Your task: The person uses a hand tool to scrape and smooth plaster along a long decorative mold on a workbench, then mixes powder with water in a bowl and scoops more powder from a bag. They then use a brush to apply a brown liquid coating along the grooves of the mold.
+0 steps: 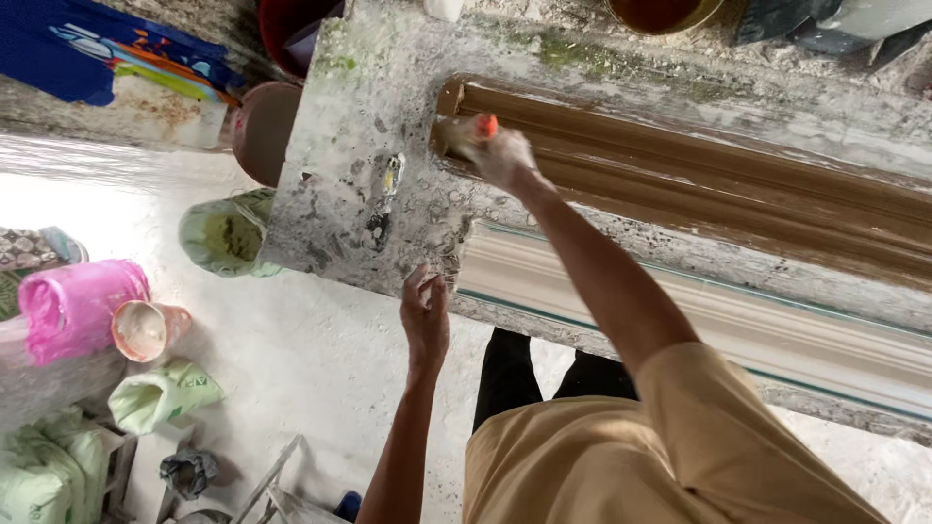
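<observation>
My right hand [502, 155] grips a paintbrush [464, 133] with an orange-red handle, its bristles pressed on the left end of a long brown-coated moulding [699, 184] that lies on a plaster-crusted workbench [359, 126]. My left hand [425, 315] rests with fingers together against the bench's near edge, holding nothing. A white uncoated moulding [680, 306] runs along the bench just below the brown one.
On the floor at left stand a pink bag [73, 306], a small cup [146, 330], green sacks [228, 233] and a brown bucket [264, 126]. A brown bowl [665, 12] sits at the bench's far edge. A blue cloth [97, 49] lies top left.
</observation>
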